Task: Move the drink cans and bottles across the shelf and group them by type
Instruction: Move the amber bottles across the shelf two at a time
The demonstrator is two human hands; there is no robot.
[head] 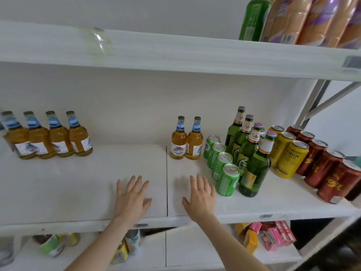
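Observation:
On the white middle shelf (78,182), several amber bottles with blue labels (48,135) stand in a row at the far left. Two more of the same amber bottles (186,139) stand near the centre. To their right come a row of green cans (221,163), green glass bottles (252,151), yellow cans (287,153) and dark red cans (324,169). My left hand (131,196) and my right hand (201,196) lie flat and open on the bare shelf near its front edge, holding nothing. The right hand is just left of the nearest green can.
The upper shelf (175,51) overhangs, with a green bottle (254,18) and orange-purple bottles (312,20) at the right. Below, the lower shelf holds cans (132,243) and pink and yellow cartons (269,235). A metal bracket (320,98) supports the right end.

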